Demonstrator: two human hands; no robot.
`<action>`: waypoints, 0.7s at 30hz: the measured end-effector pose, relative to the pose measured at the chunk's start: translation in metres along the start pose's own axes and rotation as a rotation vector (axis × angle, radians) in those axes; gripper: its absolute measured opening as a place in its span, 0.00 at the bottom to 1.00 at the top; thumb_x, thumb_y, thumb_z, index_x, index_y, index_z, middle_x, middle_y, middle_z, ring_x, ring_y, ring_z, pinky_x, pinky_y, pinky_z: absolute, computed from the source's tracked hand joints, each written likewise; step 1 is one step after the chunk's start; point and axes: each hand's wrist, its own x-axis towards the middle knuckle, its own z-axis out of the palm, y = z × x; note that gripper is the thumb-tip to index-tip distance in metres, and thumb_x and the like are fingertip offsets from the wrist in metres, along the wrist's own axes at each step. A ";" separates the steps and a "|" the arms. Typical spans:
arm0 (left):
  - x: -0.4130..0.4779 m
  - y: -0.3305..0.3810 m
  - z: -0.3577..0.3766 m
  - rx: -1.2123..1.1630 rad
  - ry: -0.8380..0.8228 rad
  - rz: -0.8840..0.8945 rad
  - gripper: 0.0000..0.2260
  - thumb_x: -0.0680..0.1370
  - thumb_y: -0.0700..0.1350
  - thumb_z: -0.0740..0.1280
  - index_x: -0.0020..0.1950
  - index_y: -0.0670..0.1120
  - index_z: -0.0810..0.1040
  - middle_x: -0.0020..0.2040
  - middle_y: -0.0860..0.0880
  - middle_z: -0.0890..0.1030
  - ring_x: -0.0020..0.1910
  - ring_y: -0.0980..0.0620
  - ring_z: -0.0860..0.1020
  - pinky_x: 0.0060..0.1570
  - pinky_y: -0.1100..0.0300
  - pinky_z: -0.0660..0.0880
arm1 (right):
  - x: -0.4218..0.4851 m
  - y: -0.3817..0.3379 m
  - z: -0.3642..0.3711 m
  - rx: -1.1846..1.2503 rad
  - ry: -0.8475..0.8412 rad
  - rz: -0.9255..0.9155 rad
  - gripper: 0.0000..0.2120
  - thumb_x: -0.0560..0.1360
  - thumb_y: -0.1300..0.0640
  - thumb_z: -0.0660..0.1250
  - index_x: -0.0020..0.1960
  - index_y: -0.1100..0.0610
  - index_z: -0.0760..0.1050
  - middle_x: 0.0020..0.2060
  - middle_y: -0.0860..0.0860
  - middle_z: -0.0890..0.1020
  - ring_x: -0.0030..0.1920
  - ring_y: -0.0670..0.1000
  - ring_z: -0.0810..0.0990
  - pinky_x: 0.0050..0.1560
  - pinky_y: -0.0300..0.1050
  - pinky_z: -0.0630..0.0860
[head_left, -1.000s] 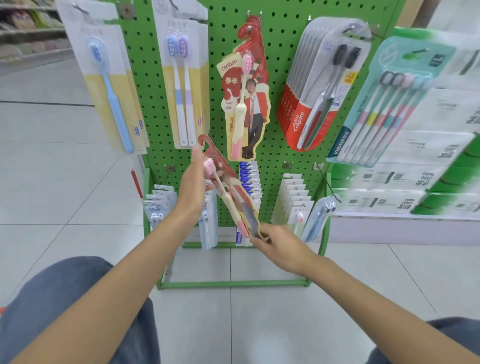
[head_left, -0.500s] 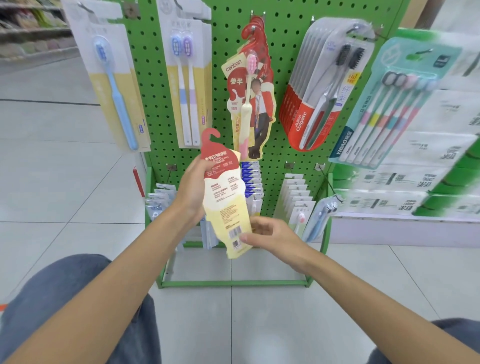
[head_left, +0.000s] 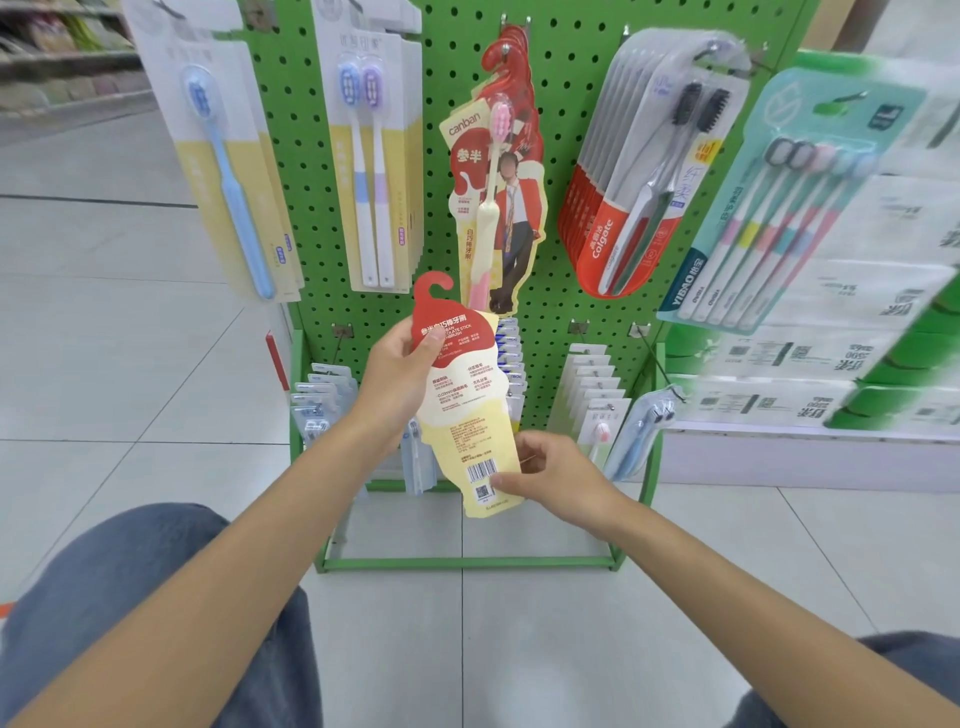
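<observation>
- Before the green pegboard rack (head_left: 311, 208), a person holds a toothbrush pack (head_left: 467, 410) upright in the air. Its printed back and barcode face the camera, and it sits just below the matching pack (head_left: 498, 182) that hangs from the peg (head_left: 511, 23).
- The left hand (head_left: 400, 379) grips the pack's red upper part, with the thumb pressed on the print beneath the hook-shaped cut-out.
- The right hand (head_left: 550, 478) pinches the lower yellow edge beside the barcode.
- If the pack is meant for the peg, the narrow cut-out could miss the wire, because the peg is well above and the left hand sits close under the cut-out.
- The thin card may buckle if the two hands twist against each other.
- Lifting it could nudge the matching pack or the Colgate packs (head_left: 639, 182) nearby, setting them swinging or knocking one off.
</observation>
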 end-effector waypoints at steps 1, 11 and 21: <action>0.000 -0.001 0.001 -0.005 -0.010 0.000 0.08 0.83 0.47 0.62 0.56 0.55 0.79 0.49 0.53 0.86 0.51 0.50 0.84 0.58 0.46 0.78 | 0.001 0.000 -0.001 -0.022 -0.008 0.001 0.09 0.73 0.62 0.74 0.53 0.58 0.81 0.49 0.49 0.86 0.50 0.52 0.84 0.56 0.55 0.80; -0.003 -0.005 0.004 -0.015 -0.167 -0.011 0.08 0.83 0.47 0.62 0.59 0.53 0.79 0.52 0.52 0.85 0.52 0.51 0.83 0.57 0.47 0.78 | -0.001 -0.012 -0.012 -0.007 0.018 -0.036 0.07 0.78 0.59 0.67 0.54 0.58 0.82 0.50 0.50 0.86 0.53 0.50 0.83 0.59 0.52 0.78; -0.011 -0.012 0.013 0.082 -0.377 -0.065 0.11 0.83 0.45 0.62 0.64 0.49 0.78 0.52 0.51 0.85 0.48 0.55 0.84 0.41 0.65 0.78 | 0.010 -0.046 -0.034 0.222 0.187 -0.130 0.04 0.79 0.60 0.66 0.50 0.59 0.79 0.45 0.57 0.85 0.41 0.47 0.81 0.44 0.44 0.80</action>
